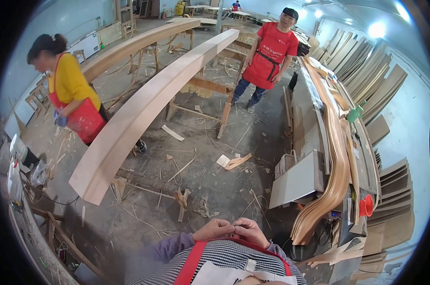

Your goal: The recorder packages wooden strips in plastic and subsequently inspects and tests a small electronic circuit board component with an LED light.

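Observation:
My left hand (pixel 215 230) and my right hand (pixel 249 231) meet in front of my chest, above a red apron strap (pixel 192 262) and a striped top. The fingers of both are closed, and the fingertips pinch together. Whatever sits between them is too small or too hidden to make out. Neither hand touches the wooden pieces around me. Ahead and to the left, a long pale wooden beam (pixel 150 102) with a ridge along it rests on wooden trestles (pixel 203 88).
A curved, moulded wooden rail (pixel 333 161) lies along the bench at right, near a red cup (pixel 366 205) and a green bottle (pixel 355 113). Wood strips and offcuts (pixel 234 161) litter the floor. One person (pixel 272 52) stands ahead; another (pixel 70 95) is at left. Boards (pixel 357 61) lean against the right wall.

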A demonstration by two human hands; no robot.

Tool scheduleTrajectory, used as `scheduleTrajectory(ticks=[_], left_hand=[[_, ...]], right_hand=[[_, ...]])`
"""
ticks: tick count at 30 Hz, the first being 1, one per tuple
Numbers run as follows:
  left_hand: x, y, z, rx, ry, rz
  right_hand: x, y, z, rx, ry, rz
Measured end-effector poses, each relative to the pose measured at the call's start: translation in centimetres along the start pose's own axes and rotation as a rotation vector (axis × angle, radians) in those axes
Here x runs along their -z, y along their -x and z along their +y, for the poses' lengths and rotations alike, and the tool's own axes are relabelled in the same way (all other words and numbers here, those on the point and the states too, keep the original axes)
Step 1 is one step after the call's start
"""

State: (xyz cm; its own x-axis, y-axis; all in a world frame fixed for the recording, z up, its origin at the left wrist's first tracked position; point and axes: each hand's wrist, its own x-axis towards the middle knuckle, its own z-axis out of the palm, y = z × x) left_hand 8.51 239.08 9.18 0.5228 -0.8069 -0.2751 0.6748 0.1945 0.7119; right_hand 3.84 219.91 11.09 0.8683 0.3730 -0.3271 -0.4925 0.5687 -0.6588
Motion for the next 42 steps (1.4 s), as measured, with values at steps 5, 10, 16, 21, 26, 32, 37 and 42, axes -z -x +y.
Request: scheduleTrajectory(ticks=[5,10,16,21,26,32,37,42], left_hand=[[-0.2,0.0,0.2,-0.009,-0.064,0.093],[0.9,0.2,-0.6,-0.062,-0.245,0.078],[0.2,0.9,-0.4,-0.134,-0.364,0.144],[0.4,1.7,-0.1,-0.165,-0.311,0.123],[0.1,2.8,-1.3,-0.183,-0.321,0.146],[0.3,3.7,-1.9,-0.255,-0.277,0.161],[-0.5,3.7,-2.0,-0.253,-0.289,0.174],[0.0,2.7,-2.0,-0.240,-0.494,0.292]], right_hand=[[-2.0,0.2,-1.0,-0.085,0.025,0.102],[-0.4,0.4,-0.1,-0.145,0.092,0.063],[0.4,0.7,0.1,-0.070,0.425,0.037],[-1.4,0.5,-0.4,-0.076,0.599,0.032],[-2.0,0.4,0.4,-0.145,0.433,-0.012],[-2.0,-0.1,1.8,-0.146,0.306,-0.046],[-0.9,0.4,2.1,-0.113,0.406,-0.030],[-0.7,0.4,1.1,0.030,0.504,0.024]])
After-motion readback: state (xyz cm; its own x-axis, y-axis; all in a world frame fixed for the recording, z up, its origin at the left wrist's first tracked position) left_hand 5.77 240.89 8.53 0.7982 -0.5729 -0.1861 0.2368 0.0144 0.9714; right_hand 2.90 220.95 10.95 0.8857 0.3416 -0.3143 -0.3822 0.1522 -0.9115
